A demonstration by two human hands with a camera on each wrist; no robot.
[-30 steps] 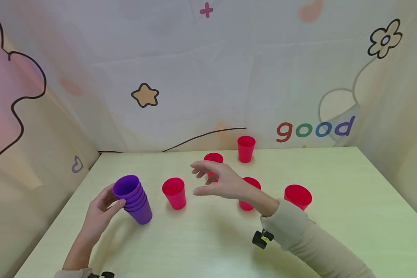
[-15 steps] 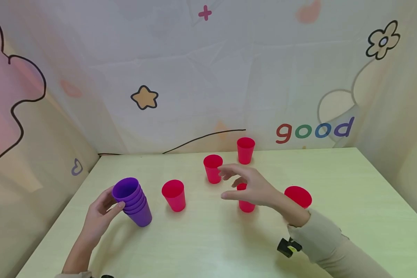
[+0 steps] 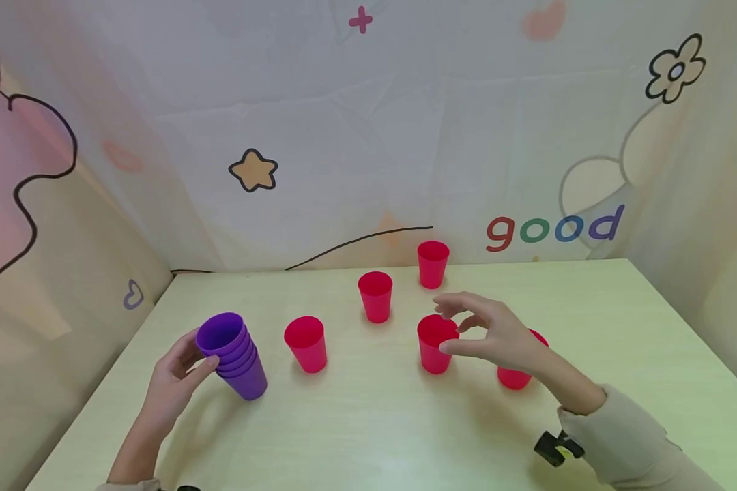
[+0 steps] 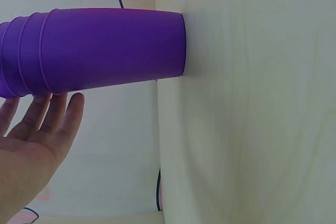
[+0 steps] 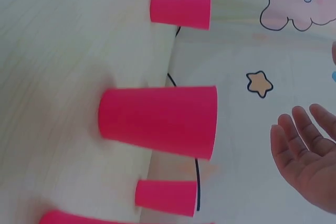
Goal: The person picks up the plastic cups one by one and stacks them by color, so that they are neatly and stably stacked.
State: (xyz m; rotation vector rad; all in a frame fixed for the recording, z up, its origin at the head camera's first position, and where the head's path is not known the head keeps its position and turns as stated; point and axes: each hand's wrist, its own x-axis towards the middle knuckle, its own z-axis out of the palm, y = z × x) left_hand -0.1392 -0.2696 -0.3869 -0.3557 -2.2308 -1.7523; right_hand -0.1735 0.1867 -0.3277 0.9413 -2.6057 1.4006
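Observation:
My left hand holds a stack of several nested purple cups near its rims, thumb on the near side and fingers behind. The stack stands on the table at the left, also plain in the left wrist view. My right hand hovers with fingers loosely bent and nothing between them. It overlaps the right edge of a red cup in the head view; in the right wrist view a gap separates the hand from the nearest red cup. Behind my right wrist, another red cup is partly hidden.
A red cup stands upright just right of the purple stack. Two more red cups stand farther back, one near the middle and one by the back edge. A printed cloth hangs behind the pale table.
My right hand has moved right, from beside the left red cup to the middle front one, uncovering the red cup behind it. My left hand and the purple stack have stayed put.

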